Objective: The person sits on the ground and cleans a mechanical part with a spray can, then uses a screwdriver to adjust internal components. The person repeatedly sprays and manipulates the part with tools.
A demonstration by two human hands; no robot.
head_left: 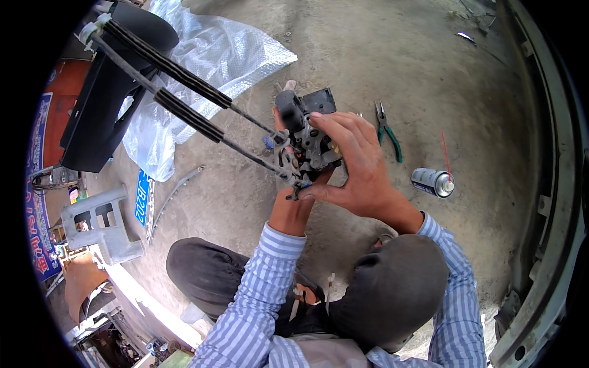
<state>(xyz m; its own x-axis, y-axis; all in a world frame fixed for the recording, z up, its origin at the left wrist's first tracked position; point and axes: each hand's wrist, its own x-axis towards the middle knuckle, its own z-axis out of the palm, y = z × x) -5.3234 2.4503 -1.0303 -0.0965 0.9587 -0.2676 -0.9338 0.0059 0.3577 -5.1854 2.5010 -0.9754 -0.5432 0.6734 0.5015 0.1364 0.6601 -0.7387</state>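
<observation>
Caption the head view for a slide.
Left hand and right hand hold a mechanism with two cables; pliers and a spray can rest on the floor.

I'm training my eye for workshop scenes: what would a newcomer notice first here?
First, probably the black and grey machine part at the centre, under the person's right grip, with two dark cables stretching to the upper left. Next, the shiny clear plastic sheet at the upper left, beside a big black panel. Then, right of centre on the floor, green-handled pliers and a spray can with a red straw.
</observation>
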